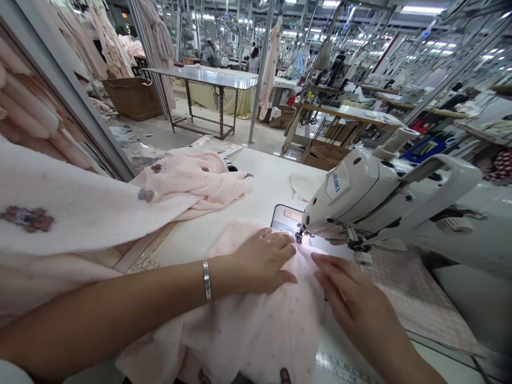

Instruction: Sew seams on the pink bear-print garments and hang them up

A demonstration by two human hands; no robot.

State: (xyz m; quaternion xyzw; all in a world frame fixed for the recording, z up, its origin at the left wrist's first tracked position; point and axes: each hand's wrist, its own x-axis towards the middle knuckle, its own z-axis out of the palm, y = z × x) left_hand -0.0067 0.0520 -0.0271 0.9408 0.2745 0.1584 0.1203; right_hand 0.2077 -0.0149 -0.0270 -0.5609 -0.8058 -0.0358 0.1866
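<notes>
My left hand [260, 261] lies flat on a pale pink dotted fabric [256, 330], fingers stretched toward the presser foot [299, 236] and thumb apart. A silver bracelet [206, 281] circles that wrist. Close to the needle on the other side, my right hand [356, 298] has its fingertips closed at the fabric's right edge; some of its fingers are hidden. The fabric runs under the foot of a white JUKI sewing machine [352, 197], whose lamp lights the needle plate [285, 217]. From there it hangs down over the table's front edge.
More pink fleece with bear prints [192, 181] is heaped on the left of the white table [260, 170]. Checked pink cloth [416, 293] lies beneath the machine arm. A ruler scale [340, 368] marks the front edge. A metal post [80, 90] rises at left. Cardboard boxes [132, 98] stand beyond.
</notes>
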